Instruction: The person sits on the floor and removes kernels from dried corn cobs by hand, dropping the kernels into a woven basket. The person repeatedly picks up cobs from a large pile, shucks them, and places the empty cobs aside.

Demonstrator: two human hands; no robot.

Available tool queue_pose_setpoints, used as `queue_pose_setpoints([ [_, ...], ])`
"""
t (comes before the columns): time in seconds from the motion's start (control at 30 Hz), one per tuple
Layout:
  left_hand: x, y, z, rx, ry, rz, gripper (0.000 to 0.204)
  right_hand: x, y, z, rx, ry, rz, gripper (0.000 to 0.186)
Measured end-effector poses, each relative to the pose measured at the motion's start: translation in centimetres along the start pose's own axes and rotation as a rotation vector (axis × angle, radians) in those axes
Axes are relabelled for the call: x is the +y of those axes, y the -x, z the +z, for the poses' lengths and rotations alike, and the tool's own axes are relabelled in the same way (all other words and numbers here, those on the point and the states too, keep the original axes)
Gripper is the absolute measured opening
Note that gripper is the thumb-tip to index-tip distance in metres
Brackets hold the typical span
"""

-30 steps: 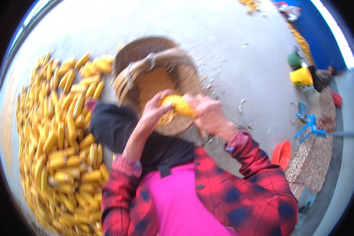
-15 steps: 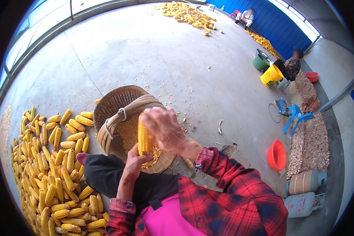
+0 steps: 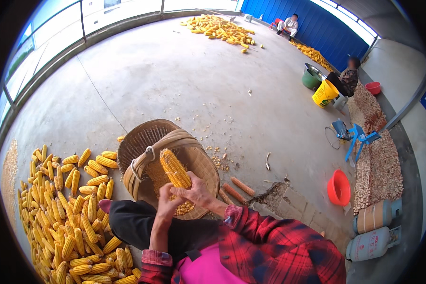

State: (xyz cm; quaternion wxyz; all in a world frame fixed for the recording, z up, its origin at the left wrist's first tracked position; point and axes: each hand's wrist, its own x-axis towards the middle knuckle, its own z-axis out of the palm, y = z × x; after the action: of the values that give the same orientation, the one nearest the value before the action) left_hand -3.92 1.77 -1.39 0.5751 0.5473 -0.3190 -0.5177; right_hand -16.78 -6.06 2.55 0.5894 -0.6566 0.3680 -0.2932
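A yellow ear of corn [image 3: 174,166] stands tilted over the basket, its tip up and leaning left. My left hand [image 3: 166,204] is closed round its lower end. My right hand [image 3: 198,191] grips the same end from the right, its thumb reaching toward the left hand. Below them is a woven bamboo basket [image 3: 142,132] with a thick bent handle [image 3: 177,138]. Loose corn kernels [image 3: 156,176] lie inside it. My hands hide the bottom end of the ear and part of the basket.
A big heap of corn ears [image 3: 75,222] lies at my left. Bare cobs [image 3: 241,185] lie right of the basket, near broken floor. Further right are a red basin [image 3: 339,188], gas cylinders [image 3: 373,244], a blue stool [image 3: 359,138] and a yellow bucket [image 3: 325,93]. Two people sit farther off.
My right hand has come down from the ear's upper side to its lower end. The ear now tilts left with its tip uncovered. Bare cobs beside the basket have come into sight.
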Motion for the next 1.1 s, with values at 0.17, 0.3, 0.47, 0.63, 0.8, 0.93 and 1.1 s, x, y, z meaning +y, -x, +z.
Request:
queue_pose_setpoints([
  [0.17,2.7,0.1,0.4,-0.061,0.250,-0.132,0.044,0.7,0.1,-0.7,-0.063,-0.240,0.159,0.053],
  [0.3,1.1,-1.6,0.1,-0.191,0.464,-0.159,0.042,0.6,0.8,0.2,-0.220,-0.354,0.096,0.064],
  [0.47,1.7,-1.7,0.3,-0.178,0.596,-0.141,0.038,0.6,1.2,0.9,-0.264,-0.402,0.080,0.078],
  [0.63,1.7,-1.5,0.7,-0.065,0.611,-0.107,0.036,1.1,1.0,1.1,-0.237,-0.496,0.025,0.083],
  [0.8,1.6,-1.3,0.0,-0.032,0.536,-0.067,0.039,-0.8,0.4,2.0,-0.234,-0.486,0.108,0.064],
  [0.93,1.7,-1.8,0.9,-0.022,0.457,-0.172,0.045,0.0,0.3,1.5,-0.204,-0.519,0.057,0.067],
  [1.1,1.6,-1.4,0.2,-0.064,0.409,-0.169,0.044,0.0,0.7,1.2,-0.231,-0.464,0.082,0.079],
])
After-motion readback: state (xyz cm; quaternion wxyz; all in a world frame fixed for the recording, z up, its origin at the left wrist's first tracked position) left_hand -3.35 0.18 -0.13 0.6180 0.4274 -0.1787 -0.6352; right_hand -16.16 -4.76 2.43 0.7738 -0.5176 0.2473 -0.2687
